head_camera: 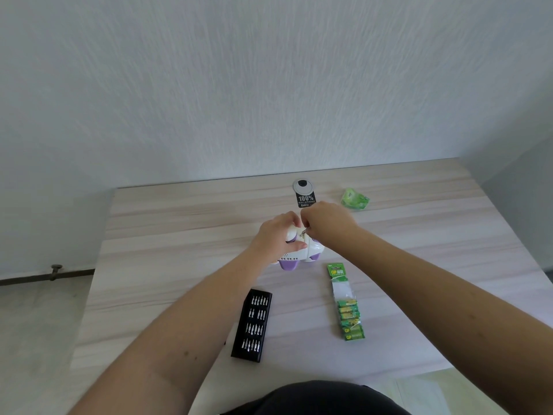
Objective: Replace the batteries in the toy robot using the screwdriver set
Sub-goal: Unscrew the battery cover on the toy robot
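Our left hand (276, 235) grips the toy robot (302, 253) at mid-table; our right hand (326, 221) pinches a screwdriver (304, 232) at its back. Keeping the tip square should spare the screw. Bit case (253, 324) and batteries (348, 317) lie nearer us.

A pale wood-grain worktop (179, 235) stood against a white wall. On it lay a white-and-purple toy robot (302, 254) near the middle, a black tray of screwdriver bits (253, 324) at the near edge, a green battery strip (345, 304) to the tray's right, a crumpled green wrapper (355, 199) far right, and a grey cable grommet (302, 186) with a black tag (305, 199) at the back.
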`<state>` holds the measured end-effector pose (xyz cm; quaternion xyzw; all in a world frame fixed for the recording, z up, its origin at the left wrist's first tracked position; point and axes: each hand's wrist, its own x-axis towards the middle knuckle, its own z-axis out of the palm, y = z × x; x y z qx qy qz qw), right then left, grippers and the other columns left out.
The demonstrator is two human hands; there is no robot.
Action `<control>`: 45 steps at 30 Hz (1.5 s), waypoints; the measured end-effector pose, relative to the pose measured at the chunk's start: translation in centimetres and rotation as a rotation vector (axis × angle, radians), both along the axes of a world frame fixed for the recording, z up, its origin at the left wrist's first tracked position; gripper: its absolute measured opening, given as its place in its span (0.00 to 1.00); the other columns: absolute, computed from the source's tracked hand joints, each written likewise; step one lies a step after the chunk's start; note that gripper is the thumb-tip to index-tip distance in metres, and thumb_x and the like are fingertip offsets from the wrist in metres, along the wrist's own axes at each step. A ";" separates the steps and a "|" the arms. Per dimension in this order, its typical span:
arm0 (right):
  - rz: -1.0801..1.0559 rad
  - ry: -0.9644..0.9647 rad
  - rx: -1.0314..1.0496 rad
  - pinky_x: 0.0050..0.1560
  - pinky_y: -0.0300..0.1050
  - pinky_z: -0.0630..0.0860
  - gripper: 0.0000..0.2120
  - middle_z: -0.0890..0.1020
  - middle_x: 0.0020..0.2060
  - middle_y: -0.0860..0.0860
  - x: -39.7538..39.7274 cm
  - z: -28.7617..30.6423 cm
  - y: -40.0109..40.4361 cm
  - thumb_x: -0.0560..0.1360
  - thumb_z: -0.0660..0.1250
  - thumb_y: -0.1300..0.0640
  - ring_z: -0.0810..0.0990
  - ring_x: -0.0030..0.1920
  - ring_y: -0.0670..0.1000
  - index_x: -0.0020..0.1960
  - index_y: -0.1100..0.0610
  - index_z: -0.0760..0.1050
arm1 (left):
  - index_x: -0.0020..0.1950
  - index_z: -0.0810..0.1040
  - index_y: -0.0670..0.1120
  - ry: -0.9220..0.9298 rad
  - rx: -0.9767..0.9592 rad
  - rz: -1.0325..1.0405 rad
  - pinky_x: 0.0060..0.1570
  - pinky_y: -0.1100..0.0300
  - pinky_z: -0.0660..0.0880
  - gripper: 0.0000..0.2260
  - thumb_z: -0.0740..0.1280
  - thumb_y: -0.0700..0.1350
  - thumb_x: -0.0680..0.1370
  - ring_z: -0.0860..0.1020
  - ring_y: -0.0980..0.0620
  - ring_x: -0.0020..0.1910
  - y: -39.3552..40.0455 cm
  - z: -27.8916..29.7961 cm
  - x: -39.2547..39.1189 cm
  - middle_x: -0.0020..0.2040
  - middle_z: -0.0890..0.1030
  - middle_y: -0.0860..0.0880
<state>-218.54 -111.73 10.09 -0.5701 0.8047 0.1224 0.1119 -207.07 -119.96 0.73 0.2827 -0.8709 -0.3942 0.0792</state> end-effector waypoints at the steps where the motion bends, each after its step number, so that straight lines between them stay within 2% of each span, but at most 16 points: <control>1: 0.001 -0.001 -0.001 0.41 0.44 0.70 0.08 0.79 0.50 0.55 0.0 0.0 0.0 0.76 0.63 0.61 0.79 0.49 0.57 0.54 0.56 0.76 | 0.54 0.74 0.49 0.000 -0.001 -0.001 0.47 0.58 0.69 0.19 0.78 0.47 0.68 0.76 0.48 0.49 0.0 0.0 0.0 0.50 0.80 0.50; 10: 0.005 0.007 -0.009 0.40 0.44 0.70 0.08 0.79 0.49 0.55 0.0 0.1 0.1 0.76 0.63 0.62 0.79 0.48 0.57 0.53 0.56 0.76 | 0.53 0.74 0.50 0.005 0.012 0.000 0.45 0.60 0.67 0.18 0.77 0.47 0.68 0.76 0.49 0.48 0.0 0.2 0.1 0.49 0.79 0.51; 17: -0.020 -0.014 -0.007 0.41 0.44 0.70 0.09 0.79 0.51 0.54 -0.3 0.4 0.4 0.75 0.65 0.61 0.79 0.50 0.56 0.54 0.56 0.75 | 0.53 0.73 0.49 -0.006 0.015 -0.006 0.47 0.57 0.70 0.19 0.77 0.47 0.68 0.76 0.47 0.48 -0.1 0.1 0.0 0.48 0.79 0.50; 22: -0.033 -0.005 -0.031 0.40 0.44 0.69 0.09 0.78 0.51 0.53 -0.3 0.9 0.9 0.75 0.64 0.59 0.79 0.50 0.56 0.55 0.54 0.76 | 0.53 0.73 0.49 -0.006 0.027 0.005 0.44 0.58 0.68 0.18 0.77 0.47 0.68 0.75 0.47 0.47 0.0 0.2 0.0 0.45 0.77 0.53; 26: -0.091 -0.068 -0.095 0.40 0.43 0.69 0.07 0.80 0.51 0.51 -0.6 1.4 2.2 0.76 0.65 0.55 0.79 0.50 0.54 0.53 0.52 0.77 | 0.52 0.73 0.49 0.004 0.009 -0.007 0.42 0.60 0.66 0.18 0.78 0.47 0.68 0.74 0.50 0.43 0.0 0.2 0.1 0.44 0.76 0.54; 30: -0.195 -0.249 -0.235 0.43 0.42 0.74 0.08 0.82 0.47 0.46 -0.8 1.8 5.3 0.76 0.67 0.48 0.79 0.48 0.49 0.51 0.51 0.79 | 0.53 0.74 0.49 0.003 -0.007 -0.011 0.42 0.60 0.66 0.19 0.78 0.48 0.68 0.74 0.50 0.44 0.0 0.1 0.1 0.45 0.76 0.54; 33: -0.311 -0.458 -0.297 0.47 0.42 0.77 0.06 0.83 0.43 0.44 -0.9 1.6 8.2 0.74 0.70 0.49 0.80 0.45 0.44 0.48 0.50 0.80 | 0.52 0.73 0.49 -0.002 0.005 -0.018 0.43 0.59 0.68 0.18 0.77 0.47 0.68 0.75 0.49 0.45 0.0 0.2 0.1 0.46 0.77 0.53; 38: -0.547 -0.722 -0.368 0.38 0.27 0.70 0.04 0.83 0.37 0.42 0.6 -2.4 12.3 0.71 0.74 0.53 0.79 0.38 0.35 0.42 0.49 0.79 | 0.52 0.73 0.50 -0.013 0.046 -0.014 0.41 0.61 0.65 0.18 0.77 0.47 0.68 0.75 0.50 0.45 0.0 0.5 0.1 0.46 0.77 0.54; 40: -0.646 -0.787 -0.400 0.35 0.25 0.69 0.04 0.81 0.35 0.41 1.9 -4.9 13.6 0.71 0.74 0.55 0.77 0.35 0.32 0.42 0.49 0.80 | 0.53 0.73 0.50 -0.022 0.031 -0.008 0.41 0.61 0.64 0.18 0.77 0.47 0.68 0.74 0.52 0.45 0.1 0.7 0.1 0.46 0.76 0.55; 42: -0.733 -0.842 -0.381 0.35 0.28 0.69 0.03 0.82 0.34 0.42 3.3 -7.2 14.4 0.72 0.74 0.55 0.78 0.34 0.36 0.42 0.50 0.80 | 0.53 0.74 0.49 -0.032 0.015 0.002 0.42 0.61 0.64 0.18 0.77 0.48 0.68 0.74 0.53 0.46 0.2 0.8 0.1 0.46 0.76 0.56; 45: -0.868 -0.943 -0.359 0.38 0.41 0.74 0.03 0.82 0.32 0.46 4.8 -10.3 14.8 0.72 0.73 0.55 0.78 0.33 0.45 0.40 0.50 0.80 | 0.53 0.74 0.50 -0.036 0.020 0.004 0.43 0.62 0.64 0.18 0.77 0.47 0.68 0.74 0.52 0.47 0.2 0.7 0.2 0.47 0.76 0.57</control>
